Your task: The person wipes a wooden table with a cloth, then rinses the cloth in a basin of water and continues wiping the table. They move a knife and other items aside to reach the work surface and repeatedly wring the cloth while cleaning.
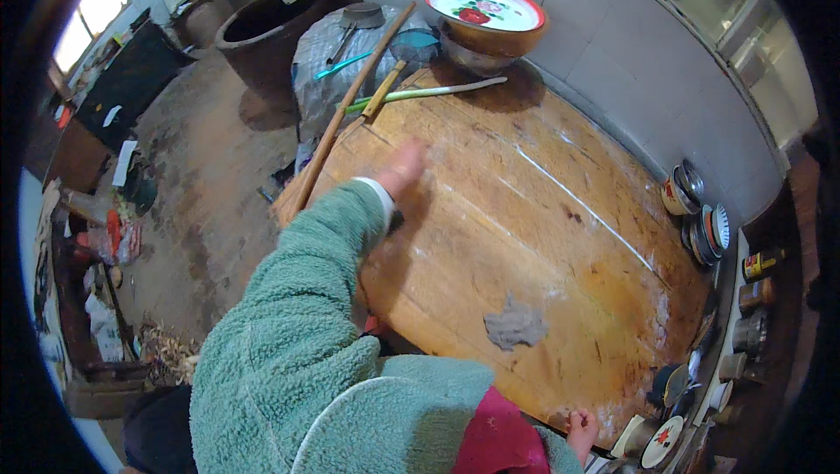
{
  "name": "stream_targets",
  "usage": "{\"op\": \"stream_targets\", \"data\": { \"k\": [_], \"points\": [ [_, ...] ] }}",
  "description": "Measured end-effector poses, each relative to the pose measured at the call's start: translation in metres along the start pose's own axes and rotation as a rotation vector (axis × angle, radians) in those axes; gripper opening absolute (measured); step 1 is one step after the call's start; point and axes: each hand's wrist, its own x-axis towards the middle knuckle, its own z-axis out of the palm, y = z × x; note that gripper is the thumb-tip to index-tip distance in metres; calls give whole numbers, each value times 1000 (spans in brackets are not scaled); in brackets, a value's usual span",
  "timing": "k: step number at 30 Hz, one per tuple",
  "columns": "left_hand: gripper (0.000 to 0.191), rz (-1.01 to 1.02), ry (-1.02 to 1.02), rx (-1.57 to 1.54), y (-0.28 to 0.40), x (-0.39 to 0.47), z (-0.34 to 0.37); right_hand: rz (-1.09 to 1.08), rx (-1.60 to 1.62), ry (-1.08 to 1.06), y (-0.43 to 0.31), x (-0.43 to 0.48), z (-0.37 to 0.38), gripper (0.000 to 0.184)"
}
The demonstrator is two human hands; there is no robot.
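Observation:
My left hand (405, 162), blurred, reaches over the wooden table (472, 251) near its left edge; whether it holds anything cannot be told. Beside it a long wooden rod (357, 96) lies along that edge. Just beyond are a leek (426, 93) and a mesh skimmer (415, 47) with a yellow handle (384, 90). My right hand (581, 431) rests with bent fingers at the table's near edge, and I cannot see anything in it. Between the hands lies a crumpled grey cloth (515, 324), nearer the right hand.
A flowered enamel basin (485, 6) sits on other bowls at the far corner, against the tiled wall (610, 67). Stacked bowls (707, 234), jars (755, 293) and an enamel lid (661, 441) line the right side. Left stands a large dark vat (269, 47) on the floor.

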Motion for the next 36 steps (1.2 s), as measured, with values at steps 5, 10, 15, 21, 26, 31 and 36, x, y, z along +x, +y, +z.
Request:
{"op": "stream_targets", "data": {
  "k": [5,10,15,21,26,31,36],
  "points": [
    [44,-447,37,219,-111,65,-43,79,75,-19,-42,-16,51,12],
    [42,-418,-78,258,-148,102,-30,112,-116,83,-82,-47,62,7],
    [32,-474,-165,237,-141,122,-33,88,-27,110,-119,-61,72,7],
    [38,-724,-291,-241,-140,148,-47,18,-59,80,-139,-56,86,13],
    [23,-442,87,-444,-154,117,-46,-16,-2,68,-134,-54,86,14],
    [36,-463,177,-578,-88,23,-66,-133,-121,57,-144,-53,86,18],
    [35,-206,124,-772,55,-102,-62,-236,55,-211,-180,-41,103,23]
  ]
}}
